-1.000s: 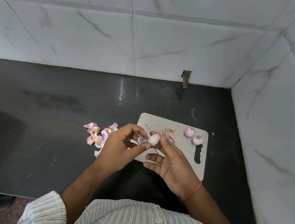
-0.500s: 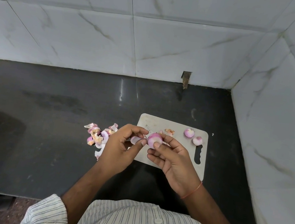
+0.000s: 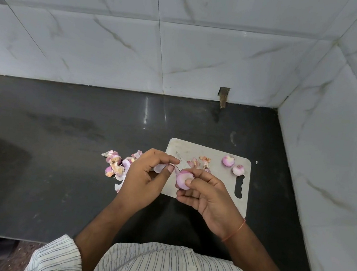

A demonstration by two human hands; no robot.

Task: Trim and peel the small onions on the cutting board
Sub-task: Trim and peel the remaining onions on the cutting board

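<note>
My right hand [image 3: 207, 194] grips a small pink onion [image 3: 183, 179] above the near left part of the grey cutting board [image 3: 223, 181]. My left hand [image 3: 145, 180] pinches a strip of pale onion skin [image 3: 162, 167] that still hangs from the onion. Two peeled onions [image 3: 233, 165] lie at the board's far right corner. A few skin scraps [image 3: 199, 162] lie in the middle of the board. A thin blade tip [image 3: 179, 155] shows on the board just beyond my left fingers; its handle is hidden.
A pile of pink and tan onion skins [image 3: 116, 165] lies on the black counter [image 3: 59, 143] left of the board. White marble-tiled walls [image 3: 328, 153] close in at the back and right. The counter's front edge runs just before my body.
The onion has turned in my right hand and sits lower. My left hand has pulled a strip of skin away to the left.
</note>
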